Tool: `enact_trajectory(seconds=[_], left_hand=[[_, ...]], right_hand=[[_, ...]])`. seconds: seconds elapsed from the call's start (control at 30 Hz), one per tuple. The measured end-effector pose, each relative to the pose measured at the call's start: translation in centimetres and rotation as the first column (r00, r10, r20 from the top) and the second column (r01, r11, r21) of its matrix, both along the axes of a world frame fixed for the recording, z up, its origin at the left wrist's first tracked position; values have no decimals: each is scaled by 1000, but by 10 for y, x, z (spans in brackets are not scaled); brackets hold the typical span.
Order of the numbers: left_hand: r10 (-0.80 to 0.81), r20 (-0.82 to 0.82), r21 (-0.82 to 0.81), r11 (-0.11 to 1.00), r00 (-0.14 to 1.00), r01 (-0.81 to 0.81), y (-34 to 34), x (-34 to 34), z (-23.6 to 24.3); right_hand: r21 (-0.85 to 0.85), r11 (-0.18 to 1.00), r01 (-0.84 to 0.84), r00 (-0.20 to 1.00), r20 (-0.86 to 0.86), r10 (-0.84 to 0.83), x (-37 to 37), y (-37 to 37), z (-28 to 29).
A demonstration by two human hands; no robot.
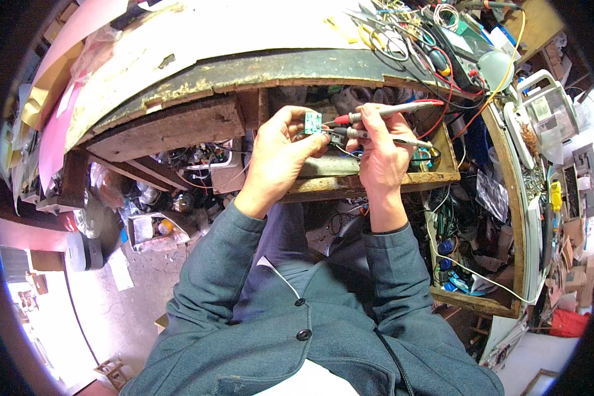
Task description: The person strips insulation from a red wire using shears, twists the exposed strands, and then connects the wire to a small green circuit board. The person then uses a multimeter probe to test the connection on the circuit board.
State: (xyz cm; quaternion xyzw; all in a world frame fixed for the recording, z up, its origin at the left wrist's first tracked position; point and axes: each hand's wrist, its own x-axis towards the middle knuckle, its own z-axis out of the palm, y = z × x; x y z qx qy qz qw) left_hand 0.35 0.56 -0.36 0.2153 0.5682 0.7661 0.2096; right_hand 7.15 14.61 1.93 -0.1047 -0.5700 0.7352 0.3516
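My left hand [280,155] pinches a small green circuit board [313,123] above an open wooden drawer [435,178]. In my right hand [384,152] are two multimeter probes, held together like chopsticks. The upper one, a red-tipped probe [412,108], points left at the board and trails a red lead. Below it, a dark probe [409,140] also reaches toward the board. Whether either tip touches the board is too small to tell. My left fingers partly cover the board's lower edge.
The worktable's worn edge [244,66] runs across, just beyond my hands. Tangled cables and a multimeter [452,39] lie at the far right. A wooden bin [518,218] of wires and parts stands right. A white box [157,231] of odds and ends sits low on the left.
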Motion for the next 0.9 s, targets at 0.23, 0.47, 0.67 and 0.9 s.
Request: enact_trajectory(seconds=[0.23, 0.47, 0.67, 0.9], left_hand=[[6, 29, 11, 1000, 1000, -7, -1, 1, 2], [9, 25, 13, 1000, 1000, -9, -1, 1, 2], [4, 15, 19, 1000, 1000, -4, -1, 0, -1], [-10, 19, 2, 1000, 1000, 10, -2, 1, 2]], right_hand=[[-8, 1000, 17, 1000, 10, -17, 0, -1, 0], [-23, 1000, -13, 1000, -7, 13, 0, 0, 0], [-37, 999, -31, 999, -23, 30, -1, 0, -1], [-4, 998, -59, 998, -4, 59, -1, 5, -5]])
